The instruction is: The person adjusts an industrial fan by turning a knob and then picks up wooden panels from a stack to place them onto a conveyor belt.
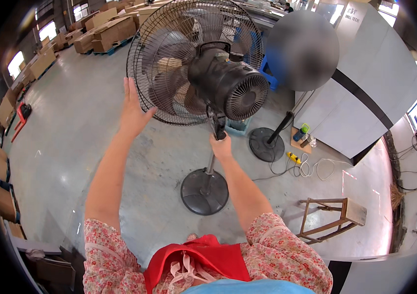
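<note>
A large black standing fan (228,83) is upright in front of me, its motor housing toward me and its wire cage (142,63) beyond. My right hand (221,145) is closed around the fan's neck, just below the motor. My left hand (134,113) is raised at the cage's left edge, fingers stretched and thumb apart; whether it touches the wires I cannot tell. The fan's round black base (204,192) rests on the floor below my right hand.
To the right stands another black round base with a pole (266,144); a blurred disc hides what is above. Nearby are a yellow power strip (293,158), loose cables, a bottle (300,132), a wooden stool (333,218) and a white cabinet (360,83). Cardboard boxes (113,34) fill the back left.
</note>
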A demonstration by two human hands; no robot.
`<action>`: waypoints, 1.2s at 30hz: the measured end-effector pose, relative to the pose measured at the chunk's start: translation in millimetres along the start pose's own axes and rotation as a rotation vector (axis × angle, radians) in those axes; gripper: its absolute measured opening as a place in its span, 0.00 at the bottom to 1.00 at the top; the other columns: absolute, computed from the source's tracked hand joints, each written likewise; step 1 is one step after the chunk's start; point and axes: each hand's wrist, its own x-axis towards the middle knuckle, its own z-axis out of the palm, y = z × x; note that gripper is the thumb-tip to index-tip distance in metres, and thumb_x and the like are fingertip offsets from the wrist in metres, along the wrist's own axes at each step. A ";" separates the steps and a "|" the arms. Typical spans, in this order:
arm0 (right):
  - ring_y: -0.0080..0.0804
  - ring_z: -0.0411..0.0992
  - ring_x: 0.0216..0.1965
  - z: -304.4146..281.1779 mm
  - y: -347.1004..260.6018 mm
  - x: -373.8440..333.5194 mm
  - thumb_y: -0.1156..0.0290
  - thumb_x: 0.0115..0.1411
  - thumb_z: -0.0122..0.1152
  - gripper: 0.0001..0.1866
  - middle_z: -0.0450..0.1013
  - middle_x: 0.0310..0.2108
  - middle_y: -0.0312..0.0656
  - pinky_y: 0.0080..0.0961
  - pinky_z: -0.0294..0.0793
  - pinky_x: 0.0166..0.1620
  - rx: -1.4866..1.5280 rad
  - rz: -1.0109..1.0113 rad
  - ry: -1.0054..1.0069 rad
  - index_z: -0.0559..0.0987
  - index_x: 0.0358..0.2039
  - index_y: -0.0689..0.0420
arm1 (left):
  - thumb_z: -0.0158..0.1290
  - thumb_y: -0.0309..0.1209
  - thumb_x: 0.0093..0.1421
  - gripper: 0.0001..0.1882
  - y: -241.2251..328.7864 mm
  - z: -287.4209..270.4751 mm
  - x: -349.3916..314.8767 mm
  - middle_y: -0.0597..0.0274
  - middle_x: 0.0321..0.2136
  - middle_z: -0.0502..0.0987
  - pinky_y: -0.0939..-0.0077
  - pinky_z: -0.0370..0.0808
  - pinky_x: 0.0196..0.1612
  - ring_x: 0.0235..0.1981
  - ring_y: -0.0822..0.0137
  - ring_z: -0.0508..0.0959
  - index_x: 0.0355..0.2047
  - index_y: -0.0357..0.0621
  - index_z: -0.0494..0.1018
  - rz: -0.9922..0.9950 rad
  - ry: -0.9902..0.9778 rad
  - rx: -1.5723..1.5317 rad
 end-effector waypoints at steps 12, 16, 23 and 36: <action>0.23 0.65 0.23 20.1 -14.4 -6.4 0.71 0.50 0.62 0.11 0.67 0.21 0.38 0.24 0.66 0.29 0.094 0.022 0.000 0.72 0.29 0.63 | 0.63 0.30 0.48 0.55 -33.3 18.6 10.2 0.34 0.64 0.40 0.63 0.48 0.65 0.66 0.45 0.43 0.63 0.31 0.33 0.025 0.112 0.094; 0.26 0.64 0.26 14.2 -21.2 -18.7 0.71 0.50 0.63 0.14 0.66 0.23 0.41 0.25 0.66 0.31 0.051 0.101 -0.105 0.70 0.32 0.64 | 0.62 0.32 0.50 0.53 -31.6 24.2 16.1 0.37 0.64 0.41 0.64 0.47 0.65 0.66 0.46 0.44 0.63 0.30 0.35 0.019 0.204 0.082; 0.36 0.69 0.26 -11.2 6.7 8.6 0.68 0.49 0.65 0.14 0.71 0.23 0.48 0.33 0.68 0.33 -0.048 -0.159 -0.066 0.71 0.27 0.65 | 0.61 0.38 0.52 0.49 -26.0 62.3 25.6 0.39 0.63 0.47 0.65 0.50 0.64 0.64 0.47 0.50 0.63 0.31 0.43 0.093 0.219 0.090; 0.50 0.69 0.35 -27.7 -2.1 -1.4 0.69 0.50 0.63 0.15 0.68 0.32 0.54 0.37 0.68 0.40 -0.121 -0.178 -0.356 0.72 0.33 0.66 | 0.49 0.36 0.61 0.19 131.2 43.1 40.3 0.49 0.52 0.68 0.70 0.61 0.57 0.56 0.58 0.66 0.49 0.37 0.69 0.247 0.375 -0.179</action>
